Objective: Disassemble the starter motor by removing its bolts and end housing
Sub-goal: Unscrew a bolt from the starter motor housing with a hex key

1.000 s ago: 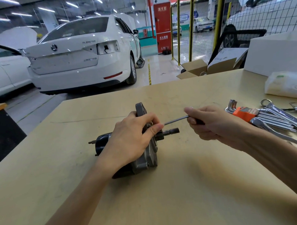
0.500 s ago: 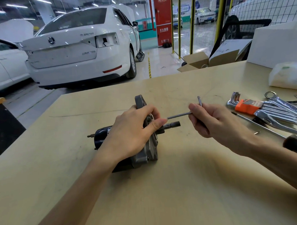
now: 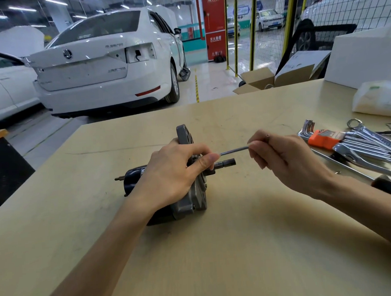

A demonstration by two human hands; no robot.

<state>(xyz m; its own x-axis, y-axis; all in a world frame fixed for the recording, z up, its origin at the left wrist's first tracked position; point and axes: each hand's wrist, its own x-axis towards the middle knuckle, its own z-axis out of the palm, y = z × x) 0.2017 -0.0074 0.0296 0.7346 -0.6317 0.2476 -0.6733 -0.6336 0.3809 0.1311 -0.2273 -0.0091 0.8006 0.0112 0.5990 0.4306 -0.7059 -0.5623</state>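
Observation:
The starter motor (image 3: 133,181) lies on its side on the wooden table (image 3: 215,246), black body to the left, grey end housing (image 3: 192,199) and shaft (image 3: 227,163) to the right. My left hand (image 3: 171,177) grips the motor over the housing, thumb stretched toward the shaft. My right hand (image 3: 286,160) holds a thin hex key (image 3: 233,150) whose long end points left into the housing face behind my left thumb. The key's tip and the bolt are hidden.
An orange-holdered hex key set (image 3: 322,139) and several wrenches (image 3: 372,148) lie at the right. A black handle (image 3: 388,185) pokes in at the right edge. A white bag (image 3: 379,99) and white box (image 3: 364,57) stand at the back right. Beyond the table are white cars (image 3: 103,62).
My right hand has rotated on the hex key: its bent short end stood up above my fingers half a second ago and is now tucked in the hand. The left hand keeps its grip on the motor.

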